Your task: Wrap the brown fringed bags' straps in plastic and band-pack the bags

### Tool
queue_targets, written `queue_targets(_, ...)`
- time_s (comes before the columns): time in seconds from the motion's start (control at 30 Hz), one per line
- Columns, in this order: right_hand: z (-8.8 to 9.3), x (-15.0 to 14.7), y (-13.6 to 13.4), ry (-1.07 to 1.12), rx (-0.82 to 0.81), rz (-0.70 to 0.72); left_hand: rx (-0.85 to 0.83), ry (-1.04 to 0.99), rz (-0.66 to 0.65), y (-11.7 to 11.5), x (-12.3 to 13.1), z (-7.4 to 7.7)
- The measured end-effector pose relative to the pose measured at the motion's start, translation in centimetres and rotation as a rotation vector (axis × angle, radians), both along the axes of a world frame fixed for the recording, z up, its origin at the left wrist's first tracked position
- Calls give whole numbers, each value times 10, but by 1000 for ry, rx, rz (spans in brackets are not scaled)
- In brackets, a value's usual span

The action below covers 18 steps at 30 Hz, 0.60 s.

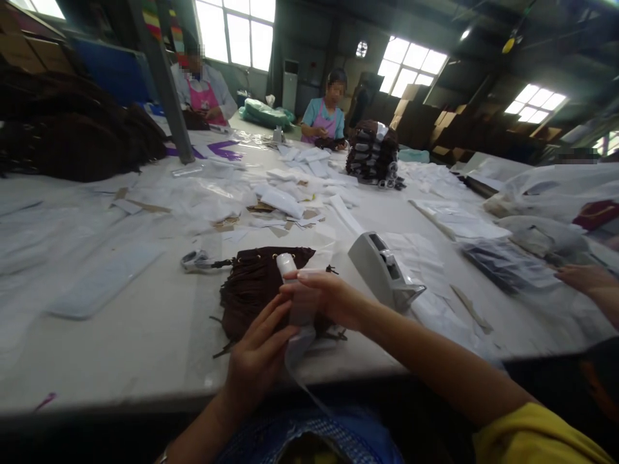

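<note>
A dark brown fringed bag (249, 283) with metal eyelets lies on the table under my hands. Over it, a translucent white strip (304, 309) is held between both hands, its loose tail curling down past the table edge. My right hand (333, 296) pinches the strip's upper part. From the left, my left hand (264, 341) presses its fingers against the same strip. A small white wrapped roll (286, 264) sticks up just beyond my right fingertips; where it joins the strip is hidden. Left of the bag lies a plastic-wrapped ring (196, 260) on a dark strap.
A grey tape dispenser (382, 270) stands right of my hands. White packets (283, 201) and paper scraps lie farther back. Brown bags are stacked (372, 154) there and heaped (72, 129) at left. Two people work across the table; another person's hand (587, 277) is at right.
</note>
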State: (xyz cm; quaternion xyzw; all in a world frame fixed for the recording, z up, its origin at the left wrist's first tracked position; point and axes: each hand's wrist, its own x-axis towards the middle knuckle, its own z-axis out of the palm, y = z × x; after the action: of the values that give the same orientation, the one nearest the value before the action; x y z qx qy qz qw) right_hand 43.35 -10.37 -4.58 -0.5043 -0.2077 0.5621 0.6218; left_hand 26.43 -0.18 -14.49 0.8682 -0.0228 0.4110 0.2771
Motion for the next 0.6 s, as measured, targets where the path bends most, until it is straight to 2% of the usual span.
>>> queue_targets(0.1, 11, 15, 10, -381, 45, 19, -30, -52, 16, -2, 1, -3)
queue_targets(0.2, 24, 27, 18, -738, 44, 214, -70, -86, 50, -5, 2, -3)
queue_targets(0.3, 35, 33, 24, -1102, 5, 349, 10, -97, 49, -7, 2, 2)
queue_targets(0.37, 39, 35, 31, -1349, 17, 327, 57, -97, 16, -7, 2, 5)
queue_targets(0.43, 39, 40, 41, -1549, 67, 239, 65, -87, -30, -7, 2, 5)
queue_targets(0.53, 36, 53, 60, -1693, 134, 105, 28, -66, -70, -5, 2, 0)
queue_targets(0.6, 35, 62, 72, -1728, 144, 69, -3, -53, -81, -4, 2, -3)
